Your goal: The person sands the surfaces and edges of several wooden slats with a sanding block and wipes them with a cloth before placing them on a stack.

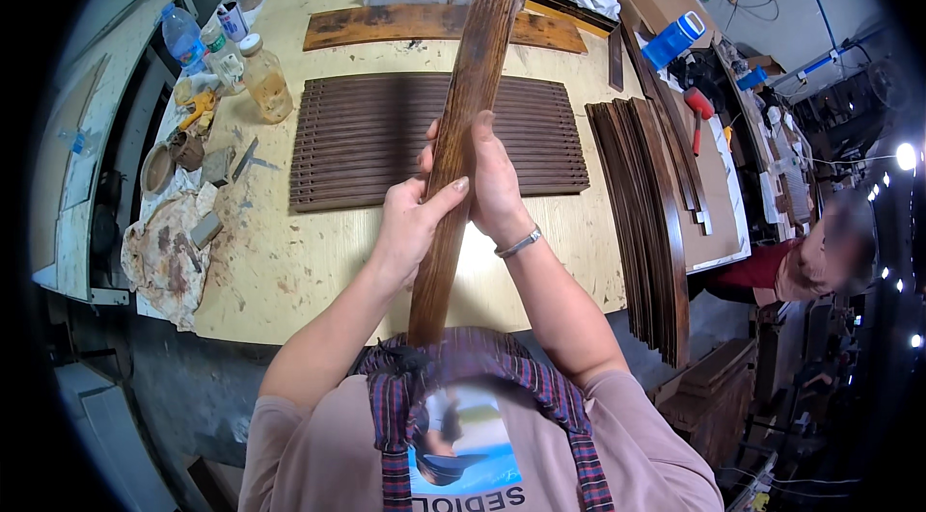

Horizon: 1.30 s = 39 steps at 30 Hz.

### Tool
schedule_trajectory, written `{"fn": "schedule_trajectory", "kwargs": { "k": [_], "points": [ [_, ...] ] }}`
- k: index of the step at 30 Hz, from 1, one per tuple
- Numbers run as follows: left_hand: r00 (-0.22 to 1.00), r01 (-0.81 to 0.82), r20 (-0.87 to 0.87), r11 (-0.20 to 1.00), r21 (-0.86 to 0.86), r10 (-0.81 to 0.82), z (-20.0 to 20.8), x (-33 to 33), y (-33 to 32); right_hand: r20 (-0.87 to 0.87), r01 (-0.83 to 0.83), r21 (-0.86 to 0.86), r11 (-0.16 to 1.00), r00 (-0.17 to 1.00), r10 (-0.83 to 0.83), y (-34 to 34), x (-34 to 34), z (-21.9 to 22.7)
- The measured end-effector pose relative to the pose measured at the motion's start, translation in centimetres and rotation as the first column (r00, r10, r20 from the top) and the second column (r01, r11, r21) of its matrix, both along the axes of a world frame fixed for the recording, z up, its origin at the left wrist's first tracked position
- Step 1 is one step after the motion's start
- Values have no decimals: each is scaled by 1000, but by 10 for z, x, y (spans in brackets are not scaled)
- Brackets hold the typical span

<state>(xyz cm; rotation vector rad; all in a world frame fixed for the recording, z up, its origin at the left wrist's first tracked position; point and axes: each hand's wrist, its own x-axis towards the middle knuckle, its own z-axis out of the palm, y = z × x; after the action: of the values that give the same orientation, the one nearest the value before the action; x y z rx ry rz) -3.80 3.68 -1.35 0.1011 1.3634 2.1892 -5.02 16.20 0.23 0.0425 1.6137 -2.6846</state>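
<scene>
A long brown-stained wooden board point(477, 59) stands tilted up before me, its lower end close to my apron. My left hand point(413, 223) grips it from the left, thumb laid across its face. On the other edge my right hand point(497, 179) is wrapped round it, thumb pointing up and fingers partly behind the wood. Beyond the board, a row of dark grooved wooden slats point(376, 136) lies side by side on the pale worktable point(318, 271); the board hides part of them.
Long dark strips point(637, 213) are stacked along the right edge, near a red mallet point(698, 112) and a blue bottle point(673, 40). Bottles and a glass jar point(267, 88) stand at left above a stained rag point(169, 256). Another person point(810, 261) is at far right.
</scene>
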Motion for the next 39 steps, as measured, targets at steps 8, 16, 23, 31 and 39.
{"fn": "schedule_trajectory", "kwargs": {
  "k": [8,16,23,31,39],
  "points": [
    [998,35,59,999,39,-37,0,2,-5,12,-49,-33,998,999,49,4,0,-5],
    [996,57,62,998,12,-58,-1,-1,-7,23,-48,-26,999,999,49,3,-1,-9],
    [986,156,-36,983,-95,-160,0,4,-17,54,-87,7,996,995,87,9,0,-12],
    [980,199,2,976,-85,-200,-7,8,-25,66,-98,-41,994,993,100,6,0,-20],
    [982,159,-84,979,-126,-170,-14,15,-25,48,-74,-85,994,996,79,8,-3,-32]
  ]
}}
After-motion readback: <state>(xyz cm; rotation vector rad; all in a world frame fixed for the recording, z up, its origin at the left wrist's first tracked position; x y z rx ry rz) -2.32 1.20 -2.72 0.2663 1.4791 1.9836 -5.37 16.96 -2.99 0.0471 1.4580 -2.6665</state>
